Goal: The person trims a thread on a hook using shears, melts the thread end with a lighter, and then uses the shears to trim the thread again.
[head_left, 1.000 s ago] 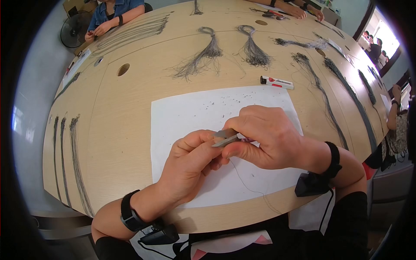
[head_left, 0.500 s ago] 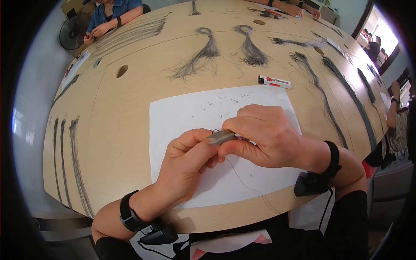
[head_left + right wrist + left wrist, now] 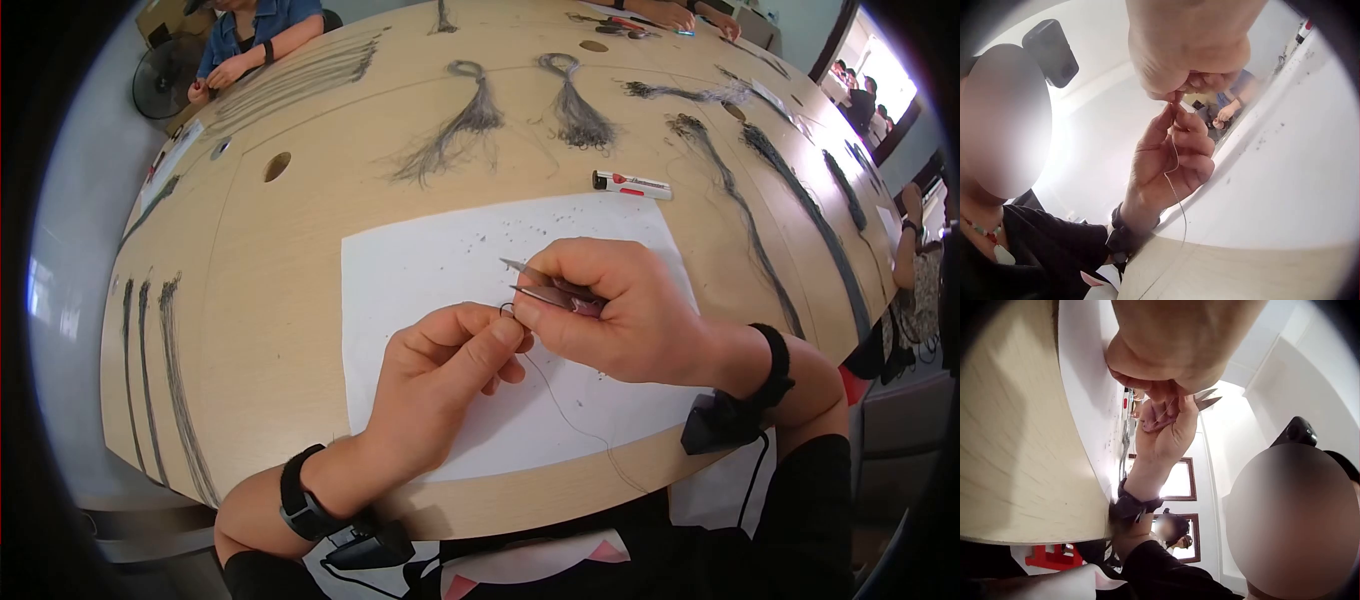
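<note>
My left hand (image 3: 435,375) pinches a thin dark wire-like line (image 3: 566,407) between thumb and forefinger. A small dark loop (image 3: 507,308) stands up at those fingertips, and the line's tail trails down over the paper. Close against it, my right hand (image 3: 625,315) grips small thread snips (image 3: 548,293) with a purplish handle. Their two pointed blades are spread apart and point left, above the loop. Right thumb and fingertips meet the left fingertips at the line. In the left wrist view the blades (image 3: 1209,400) stick out past the fingers. From the right wrist, the line (image 3: 1175,187) hangs across the left palm.
White paper (image 3: 400,270) with dark scraps lies under both hands. Beyond it are a marker (image 3: 632,185) and looped bundles of dark line (image 3: 582,115). More bundles (image 3: 172,370) lie left and right on the wooden table (image 3: 270,330). Other people sit across the table.
The snips have swung up and away from the left fingertips, their blades now spread apart above the loop. Right fingertips have come to the line. The left hand keeps its pinch.
</note>
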The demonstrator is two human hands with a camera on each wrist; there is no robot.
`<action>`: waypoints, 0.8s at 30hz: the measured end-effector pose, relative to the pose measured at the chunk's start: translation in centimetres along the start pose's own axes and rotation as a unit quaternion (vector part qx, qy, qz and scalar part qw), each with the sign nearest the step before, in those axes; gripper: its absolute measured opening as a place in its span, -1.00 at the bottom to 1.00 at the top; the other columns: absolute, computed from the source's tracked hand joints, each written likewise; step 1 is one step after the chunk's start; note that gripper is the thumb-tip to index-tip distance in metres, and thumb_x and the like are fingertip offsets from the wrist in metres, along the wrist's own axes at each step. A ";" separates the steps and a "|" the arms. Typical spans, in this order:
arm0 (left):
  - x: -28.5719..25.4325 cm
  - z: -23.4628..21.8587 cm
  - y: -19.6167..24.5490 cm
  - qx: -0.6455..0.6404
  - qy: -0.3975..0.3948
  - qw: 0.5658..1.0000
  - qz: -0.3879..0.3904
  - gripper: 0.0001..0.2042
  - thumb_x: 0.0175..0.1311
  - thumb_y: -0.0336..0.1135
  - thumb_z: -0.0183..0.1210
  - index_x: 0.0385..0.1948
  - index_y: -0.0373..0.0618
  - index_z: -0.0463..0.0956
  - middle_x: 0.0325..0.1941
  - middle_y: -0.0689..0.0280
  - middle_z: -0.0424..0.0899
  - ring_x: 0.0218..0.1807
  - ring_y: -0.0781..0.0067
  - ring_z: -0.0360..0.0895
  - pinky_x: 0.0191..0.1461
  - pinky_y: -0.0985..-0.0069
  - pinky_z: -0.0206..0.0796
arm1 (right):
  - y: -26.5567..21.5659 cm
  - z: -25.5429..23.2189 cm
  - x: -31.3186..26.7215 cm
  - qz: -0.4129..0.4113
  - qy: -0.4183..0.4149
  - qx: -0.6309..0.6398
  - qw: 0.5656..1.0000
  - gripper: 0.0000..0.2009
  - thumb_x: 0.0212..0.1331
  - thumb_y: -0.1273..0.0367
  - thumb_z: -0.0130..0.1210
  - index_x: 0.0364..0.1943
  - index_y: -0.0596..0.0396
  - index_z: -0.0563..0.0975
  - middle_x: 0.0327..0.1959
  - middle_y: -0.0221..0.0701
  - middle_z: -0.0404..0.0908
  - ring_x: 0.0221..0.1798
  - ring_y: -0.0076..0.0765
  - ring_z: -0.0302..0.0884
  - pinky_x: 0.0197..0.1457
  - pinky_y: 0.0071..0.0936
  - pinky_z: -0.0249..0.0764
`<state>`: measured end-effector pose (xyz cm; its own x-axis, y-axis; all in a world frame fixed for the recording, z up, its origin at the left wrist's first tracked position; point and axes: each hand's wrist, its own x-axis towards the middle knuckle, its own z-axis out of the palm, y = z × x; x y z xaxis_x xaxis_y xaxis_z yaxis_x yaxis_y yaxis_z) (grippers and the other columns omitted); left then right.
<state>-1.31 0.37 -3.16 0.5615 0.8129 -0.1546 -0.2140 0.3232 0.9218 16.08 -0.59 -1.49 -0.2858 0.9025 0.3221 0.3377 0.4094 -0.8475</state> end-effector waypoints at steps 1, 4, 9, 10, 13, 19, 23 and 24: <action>0.0 0.1 0.1 0.011 -0.005 1.000 -0.004 -0.87 0.11 -0.35 0.01 -0.40 -0.19 0.45 -0.40 0.36 0.51 -0.46 0.69 0.37 -0.42 0.76 0.15 | 0.0 0.0 0.0 0.010 -0.010 0.012 1.000 -0.90 -0.05 0.45 0.01 -0.46 0.22 0.42 -0.67 -0.56 0.32 -0.61 -0.74 0.14 -0.58 -0.76 0.12; 0.0 0.1 0.1 0.019 -0.008 1.000 0.003 -0.87 0.12 -0.35 0.00 -0.40 -0.19 0.45 -0.40 0.37 0.51 -0.46 0.69 0.37 -0.42 0.76 0.15 | -0.3 -0.2 0.1 0.020 -0.023 0.018 0.999 -0.91 -0.05 0.46 -0.01 -0.48 0.21 0.41 -0.68 -0.56 0.31 -0.62 -0.73 0.13 -0.58 -0.74 0.12; 0.1 0.1 0.1 0.051 -0.001 0.998 0.020 -0.88 0.12 -0.36 0.00 -0.39 -0.18 0.45 -0.40 0.38 0.50 -0.47 0.69 0.37 -0.43 0.77 0.15 | -0.1 -0.1 0.2 -0.002 -0.015 -0.014 1.000 -0.91 -0.05 0.45 0.00 -0.49 0.20 0.40 -0.69 -0.55 0.28 -0.63 -0.71 0.12 -0.59 -0.72 0.13; 0.1 0.0 0.0 0.075 0.000 0.997 0.029 -0.88 0.12 -0.35 -0.01 -0.39 -0.18 0.45 -0.40 0.38 0.50 -0.47 0.69 0.37 -0.43 0.77 0.15 | 0.1 0.0 0.1 -0.001 -0.012 -0.003 1.000 -0.90 -0.05 0.45 0.01 -0.48 0.20 0.40 -0.69 -0.54 0.28 -0.63 -0.71 0.12 -0.59 -0.72 0.12; 0.1 -0.1 -0.2 0.028 0.008 0.998 0.049 -0.87 0.13 -0.35 -0.01 -0.41 -0.18 0.45 -0.42 0.38 0.51 -0.47 0.69 0.37 -0.44 0.77 0.15 | 0.0 -0.1 0.1 0.003 -0.012 0.014 1.000 -0.89 -0.06 0.43 0.02 -0.47 0.20 0.40 -0.68 -0.53 0.29 -0.63 -0.70 0.12 -0.59 -0.71 0.13; 0.1 0.0 0.2 -0.013 0.033 0.998 0.047 -0.87 0.12 -0.33 -0.01 -0.42 -0.17 0.45 -0.43 0.35 0.51 -0.47 0.68 0.37 -0.42 0.74 0.16 | -0.3 -1.2 0.5 -0.026 -0.015 -0.062 0.998 -0.81 -0.12 0.38 0.11 -0.44 0.19 0.40 -0.63 -0.48 0.32 -0.62 -0.65 0.14 -0.57 -0.71 0.14; 0.2 -0.3 0.2 -0.053 0.031 0.998 0.033 -0.88 0.11 -0.34 -0.01 -0.41 -0.17 0.45 -0.42 0.34 0.51 -0.47 0.67 0.37 -0.41 0.73 0.17 | -0.3 -1.3 0.7 -0.084 -0.026 -0.105 0.991 -0.69 -0.14 0.19 0.11 -0.47 0.17 0.40 -0.64 -0.35 0.36 -0.57 -0.36 0.32 -0.53 -0.53 0.25; 0.2 -0.4 0.1 -0.073 0.023 0.996 0.033 -0.88 0.11 -0.35 -0.01 -0.40 -0.16 0.44 -0.42 0.33 0.52 -0.48 0.66 0.37 -0.41 0.73 0.17 | -0.1 -1.2 0.8 -0.084 -0.026 -0.105 0.991 -0.69 -0.14 0.19 0.11 -0.47 0.17 0.40 -0.64 -0.35 0.36 -0.57 -0.36 0.32 -0.53 -0.53 0.25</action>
<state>-1.51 0.77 -3.23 0.5050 0.8555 -0.1146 -0.3657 0.3324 0.8694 16.92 0.22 -0.66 -0.3979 0.8133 0.4245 0.4591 0.5772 -0.6754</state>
